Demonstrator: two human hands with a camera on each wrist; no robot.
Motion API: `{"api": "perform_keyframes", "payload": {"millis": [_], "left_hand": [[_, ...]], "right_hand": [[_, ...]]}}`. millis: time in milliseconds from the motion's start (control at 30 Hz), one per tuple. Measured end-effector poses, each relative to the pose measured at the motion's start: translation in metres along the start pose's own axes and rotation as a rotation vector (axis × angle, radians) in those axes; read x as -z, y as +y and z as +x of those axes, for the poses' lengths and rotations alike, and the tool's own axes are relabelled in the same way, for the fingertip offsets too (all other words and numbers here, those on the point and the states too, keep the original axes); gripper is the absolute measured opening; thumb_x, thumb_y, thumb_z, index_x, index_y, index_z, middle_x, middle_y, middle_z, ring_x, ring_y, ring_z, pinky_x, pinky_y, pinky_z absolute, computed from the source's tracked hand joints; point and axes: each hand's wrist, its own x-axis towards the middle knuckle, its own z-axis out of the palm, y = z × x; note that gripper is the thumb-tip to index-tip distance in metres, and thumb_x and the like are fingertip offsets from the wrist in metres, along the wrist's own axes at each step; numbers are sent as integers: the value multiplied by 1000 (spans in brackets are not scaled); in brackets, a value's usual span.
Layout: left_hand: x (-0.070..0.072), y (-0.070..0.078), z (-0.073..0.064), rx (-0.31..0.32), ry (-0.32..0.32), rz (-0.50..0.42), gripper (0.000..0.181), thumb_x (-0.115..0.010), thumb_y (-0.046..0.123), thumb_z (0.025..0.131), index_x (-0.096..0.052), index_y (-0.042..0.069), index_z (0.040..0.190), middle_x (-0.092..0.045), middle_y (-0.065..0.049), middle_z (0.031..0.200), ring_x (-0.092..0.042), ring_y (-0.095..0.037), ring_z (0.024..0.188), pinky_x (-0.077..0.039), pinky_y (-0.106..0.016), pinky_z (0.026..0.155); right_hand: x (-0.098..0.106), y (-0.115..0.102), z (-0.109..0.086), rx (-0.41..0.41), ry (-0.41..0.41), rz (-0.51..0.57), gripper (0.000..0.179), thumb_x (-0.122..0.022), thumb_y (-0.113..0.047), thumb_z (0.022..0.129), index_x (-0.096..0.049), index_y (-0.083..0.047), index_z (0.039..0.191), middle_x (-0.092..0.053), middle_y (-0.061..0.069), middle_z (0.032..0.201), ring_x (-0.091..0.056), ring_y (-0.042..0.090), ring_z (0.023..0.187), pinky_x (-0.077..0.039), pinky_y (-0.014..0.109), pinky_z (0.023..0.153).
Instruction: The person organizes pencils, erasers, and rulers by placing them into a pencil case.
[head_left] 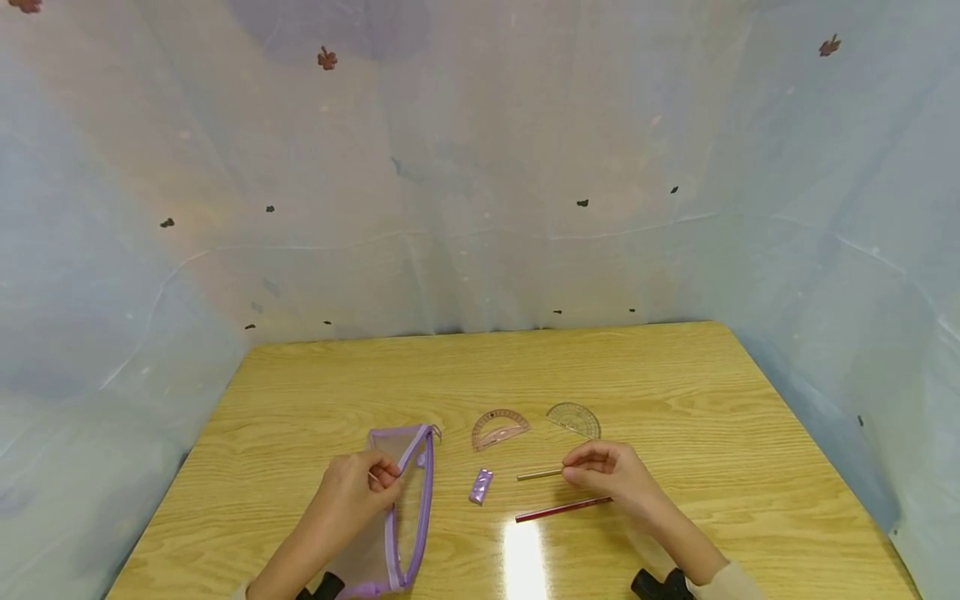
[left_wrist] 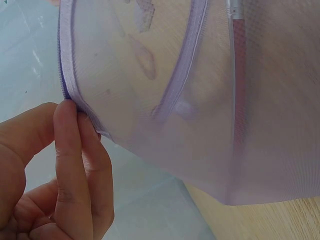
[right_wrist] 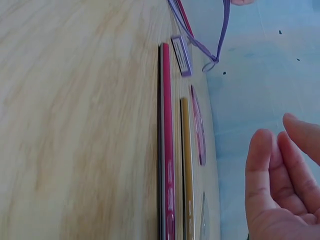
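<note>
My left hand (head_left: pixel 358 493) pinches the zippered edge of a purple mesh pencil pouch (head_left: pixel 372 546), whose mouth gapes toward the right. Through the mesh, the left wrist view shows a red pencil (left_wrist: pixel 240 80) with a silvery end. My right hand (head_left: pixel 617 477) hovers over the right end of a gold pencil (head_left: pixel 536 475), thumb and fingertips apart in the right wrist view and nothing between them. That pencil lies on the table beside a dark red pencil (head_left: pixel 558 509), which is nearer to me. Between pouch and pencils lies a purple-wrapped eraser (head_left: pixel 481 487).
Behind the eraser lies a pink protractor (head_left: pixel 483 423), with a clear protractor (head_left: pixel 576 419) to its right. The wooden table (head_left: pixel 750 467) meets a pale cloth backdrop (head_left: pixel 480 208) at the back and sides.
</note>
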Motion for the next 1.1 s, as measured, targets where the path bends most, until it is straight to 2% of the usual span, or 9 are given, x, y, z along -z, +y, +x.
{"api": "perform_keyframes", "payload": {"millis": [267,467,700,1100], "left_hand": [[1,1,-1,10,2,6,13,-74,-6,79,-68,5,78,-61,5,69,-58,-3,59,-53,-19,54],[2,0,-1,9,1,5,14,-75,-5,80,-68,6,78,-61,6,69,-57,-3,60,-53,-19,54],[1,0,-1,-7,-2,1,13,-75,-7,79,-68,4,79,-61,5,69,-58,-3,60,-53,-19,54],[1,-1,-2,-11,-3,2,11,-74,-6,80,-69,4,79,-61,6,69,-57,-2,60,-53,-19,54]], "right_hand": [[7,-2,-3,4,3,-19,34,-67,-4,94,-57,22,113,-69,19,102,-69,25,92,-59,36,82],[12,0,-8,6,13,-46,33,-67,-4,94,-57,21,112,-67,24,104,-68,20,92,-58,29,81],[22,4,-15,-16,46,-112,28,-69,-7,94,-62,15,109,-68,15,103,-68,17,91,-57,27,80],[36,5,-24,-36,77,-175,33,-71,-9,93,-61,15,112,-67,21,104,-67,19,91,-57,29,79]]}}
